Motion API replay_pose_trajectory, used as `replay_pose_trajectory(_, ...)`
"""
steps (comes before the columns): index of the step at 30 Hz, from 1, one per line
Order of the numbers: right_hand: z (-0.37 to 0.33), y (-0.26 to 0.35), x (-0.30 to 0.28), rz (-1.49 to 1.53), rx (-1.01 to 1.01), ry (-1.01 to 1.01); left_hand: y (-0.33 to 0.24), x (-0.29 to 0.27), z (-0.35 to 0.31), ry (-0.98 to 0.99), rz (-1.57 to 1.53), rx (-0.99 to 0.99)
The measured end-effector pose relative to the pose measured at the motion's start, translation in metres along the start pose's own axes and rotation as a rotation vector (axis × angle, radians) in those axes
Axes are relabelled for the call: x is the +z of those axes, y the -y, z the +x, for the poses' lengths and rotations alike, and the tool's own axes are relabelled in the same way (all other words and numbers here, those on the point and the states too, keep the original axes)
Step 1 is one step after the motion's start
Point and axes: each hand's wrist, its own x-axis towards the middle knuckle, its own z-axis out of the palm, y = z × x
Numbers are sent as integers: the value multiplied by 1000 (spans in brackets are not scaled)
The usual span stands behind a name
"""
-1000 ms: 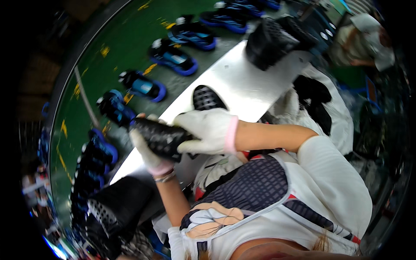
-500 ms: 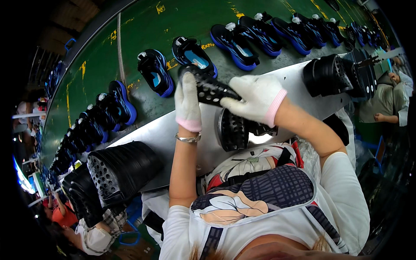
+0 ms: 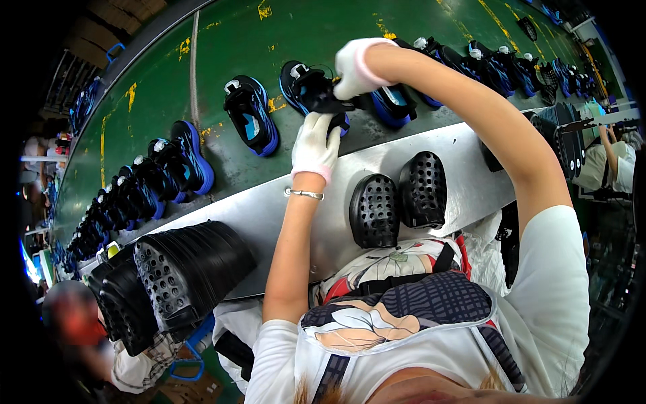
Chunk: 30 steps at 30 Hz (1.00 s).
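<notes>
A black and blue sports shoe lies on the green belt with its heel toward me. My left hand, in a white glove with a pink cuff, is closed on the heel at the shoe's opening. Over the far side of the same shoe my gloved right hand is bent, its fingers closed on a black insole that lies at the opening. The hand and shoe hide much of that insole. On the metal ledge in front of me lie two black insoles with holed faces, one left and one right.
Thick stacks of black insoles stand on the ledge at left and right. Rows of similar shoes line the belt on both sides. Other people sit nearby, one at the right and one at the lower left.
The black insole has moved from above the ledge to the shoe on the belt. My right hand has reached forward, and my left has shifted to the shoe's heel. Both ledge insoles now show fully.
</notes>
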Motion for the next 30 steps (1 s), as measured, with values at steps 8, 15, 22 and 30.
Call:
replay_pose_trajectory(8,53,54,52,13,64,-154,3,5,21,347,207,-326)
replay_pose_trajectory(15,65,62,56,126,83,-250,13,0,42,584,222,-500)
replay_pose_trajectory(22,68,53,67,98,-14,-260,43,13,33,496,14,-528)
replay_pose_trajectory(30,-106,-7,86,422,-105,-325,24,21,38,392,112,-148)
